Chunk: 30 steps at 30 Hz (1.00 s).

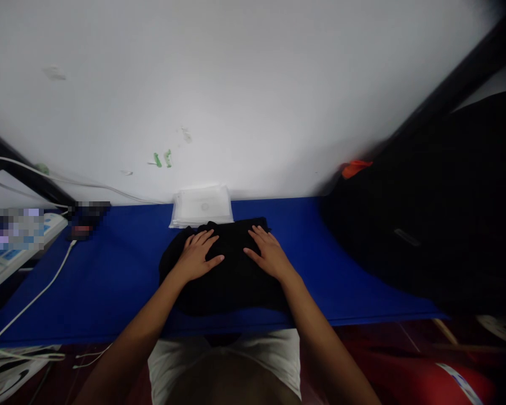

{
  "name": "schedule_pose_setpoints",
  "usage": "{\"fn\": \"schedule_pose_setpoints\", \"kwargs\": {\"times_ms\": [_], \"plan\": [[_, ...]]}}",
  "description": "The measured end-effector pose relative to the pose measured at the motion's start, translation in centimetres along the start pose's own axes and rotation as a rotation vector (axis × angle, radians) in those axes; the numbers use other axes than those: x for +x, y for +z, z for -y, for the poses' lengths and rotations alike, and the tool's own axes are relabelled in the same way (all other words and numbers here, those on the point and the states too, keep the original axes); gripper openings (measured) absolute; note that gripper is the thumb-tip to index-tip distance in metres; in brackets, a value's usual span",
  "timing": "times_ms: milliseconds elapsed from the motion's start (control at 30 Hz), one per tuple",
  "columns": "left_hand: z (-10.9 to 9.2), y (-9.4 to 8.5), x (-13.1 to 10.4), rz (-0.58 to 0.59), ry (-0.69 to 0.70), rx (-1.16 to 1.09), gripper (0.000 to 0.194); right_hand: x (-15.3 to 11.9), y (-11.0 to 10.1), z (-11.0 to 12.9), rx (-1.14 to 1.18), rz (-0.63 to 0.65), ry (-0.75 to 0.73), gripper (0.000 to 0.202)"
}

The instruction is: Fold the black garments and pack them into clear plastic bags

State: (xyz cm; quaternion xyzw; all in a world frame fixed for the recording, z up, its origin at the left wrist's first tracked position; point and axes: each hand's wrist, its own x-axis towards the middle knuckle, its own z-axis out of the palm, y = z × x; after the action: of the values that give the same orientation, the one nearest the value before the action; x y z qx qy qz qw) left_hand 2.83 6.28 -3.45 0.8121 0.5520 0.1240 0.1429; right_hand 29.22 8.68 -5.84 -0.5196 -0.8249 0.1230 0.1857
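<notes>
Cloth (236, 287), black and folded into a low bundle, lies right under both hands. Left hand (200, 256) rests palm down on its left part, fingers spread and thumb pointing inward; right hand (270, 253) lies the same way on its right part, fingertips near the far edge. Neither is clenched or grasping; both press flat, well apart from each other, with bare cloth between them.

Around the cloth, on both sides of the hands, spreads a blue sheet (122, 270). Below the hands, toward the person, are white shorts (164, 360). Just beyond the fingers, mostly ahead of the left hand, sit white packets (202, 202) in a stack, at the cloth's far edge.

Well left of the left hand, a cable (46, 286) runs up to a dark device (88, 216), its surface blurred out; a white box (53, 225) is farther left. Well right of the right hand stands a black bulk (447, 214), too dark to make out, with an orange scrap (356, 167) at its edge. Farthest, beyond everything, rises a white wall (278, 84) bearing green scraps (157, 160).
</notes>
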Motion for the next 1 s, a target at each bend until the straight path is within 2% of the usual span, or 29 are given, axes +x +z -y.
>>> {"fn": "schedule_pose_setpoints", "kwargs": {"times_ms": [133, 267, 367, 467, 567, 667, 800, 933, 1000], "plan": [[-0.1, -0.1, 0.2, 0.012, -0.007, 0.007, 0.061, 0.1, -0.1, 0.0, -0.01, 0.005, 0.004, 0.059], [-0.4, -0.6, -0.5, 0.015, 0.012, 0.026, 0.059, -0.6, -1.1, 1.0, -0.019, 0.032, -0.011, 0.058], [-0.9, -0.9, -2.6, -0.053, 0.075, 0.01, 0.057, -2.7, -2.2, 2.2, 0.022, 0.038, -0.057, 0.052], [-1.0, -1.1, -6.1, -0.128, 0.16, -0.067, 0.047, -5.9, -3.0, 3.2, 0.086, 0.074, -0.119, 0.049], [-0.2, -1.1, -9.6, -0.139, 0.177, -0.11, 0.03, -9.1, -3.5, 3.4, 0.131, 0.113, -0.146, 0.05], [1.2, -1.0, -12.2, -0.151, 0.172, -0.119, 0.026, -11.2, -3.5, 2.8, 0.152, 0.093, -0.134, 0.048], [2.3, -0.6, -13.9, -0.196, 0.187, -0.118, 0.028, -11.9, -3.1, 1.9, 0.178, 0.031, -0.138, 0.04], [1.9, -0.2, -14.2, -0.252, 0.21, -0.102, 0.028, -11.6, -2.9, 1.9, 0.18, 0.048, -0.16, 0.046], [1.5, -0.2, -14.2, -0.281, 0.224, -0.107, 0.02, -11.5, -3.0, 2.1, 0.174, 0.05, -0.159, 0.046]]}}
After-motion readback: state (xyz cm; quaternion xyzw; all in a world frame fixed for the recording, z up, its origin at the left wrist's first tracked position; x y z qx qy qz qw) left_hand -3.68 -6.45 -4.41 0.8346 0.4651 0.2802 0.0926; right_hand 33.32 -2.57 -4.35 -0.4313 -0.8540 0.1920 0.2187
